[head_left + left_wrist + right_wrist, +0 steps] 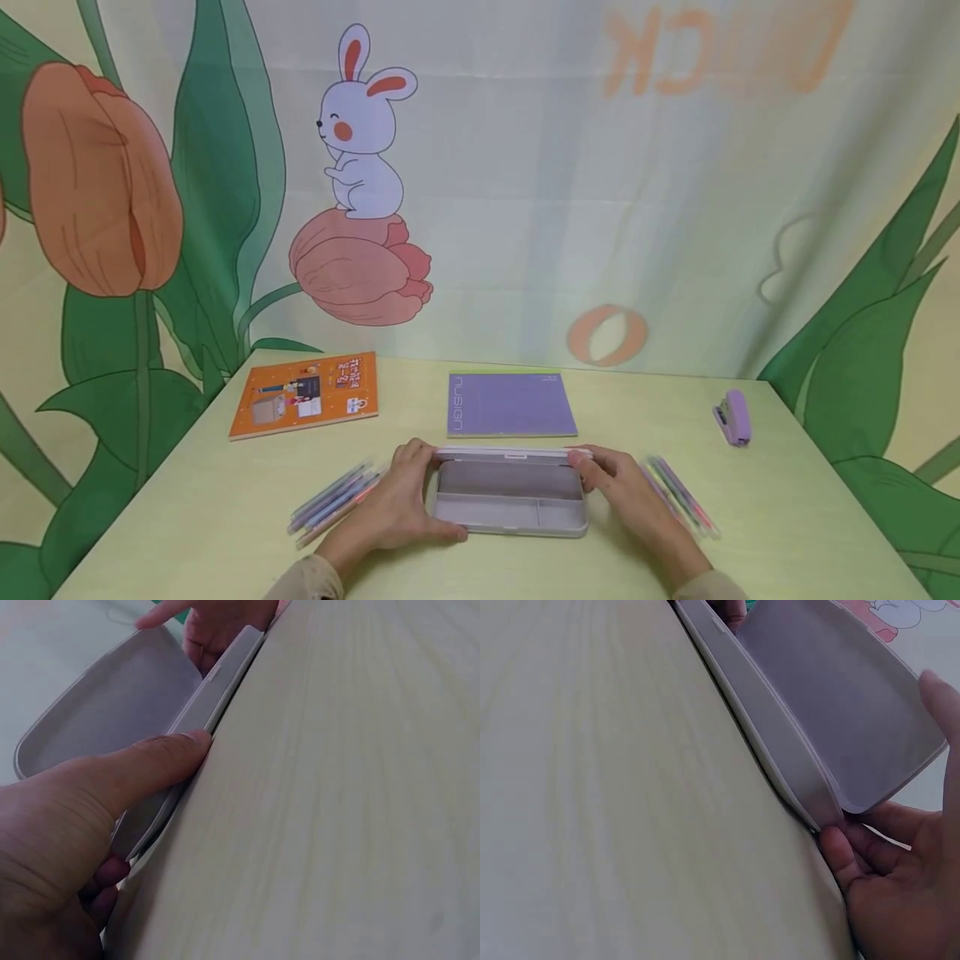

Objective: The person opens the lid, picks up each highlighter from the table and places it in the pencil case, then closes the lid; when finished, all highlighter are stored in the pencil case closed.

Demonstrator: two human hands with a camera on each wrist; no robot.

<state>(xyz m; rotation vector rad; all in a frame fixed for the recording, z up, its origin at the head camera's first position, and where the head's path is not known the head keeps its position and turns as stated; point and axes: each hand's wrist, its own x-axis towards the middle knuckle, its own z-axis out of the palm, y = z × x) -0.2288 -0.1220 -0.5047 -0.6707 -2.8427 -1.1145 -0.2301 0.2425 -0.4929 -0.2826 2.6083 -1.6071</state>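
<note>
You have two hands low in the frame, one left hand [397, 504] and one right hand [622, 487]. Between them, at lower center, is one pencil case [487, 511] with one lid [480, 453] and three compartments. Two pen bundles flank it, one left bundle [333, 502] and one right bundle [681, 496], several pens each, too blurred for you to count. Farther up, you have one orange book [315, 372] at left, one purple notebook [513, 404] at center and one stapler [738, 417] at right. One rabbit [367, 179] is printed on the curtain [510, 208] at upper center-left.
</note>
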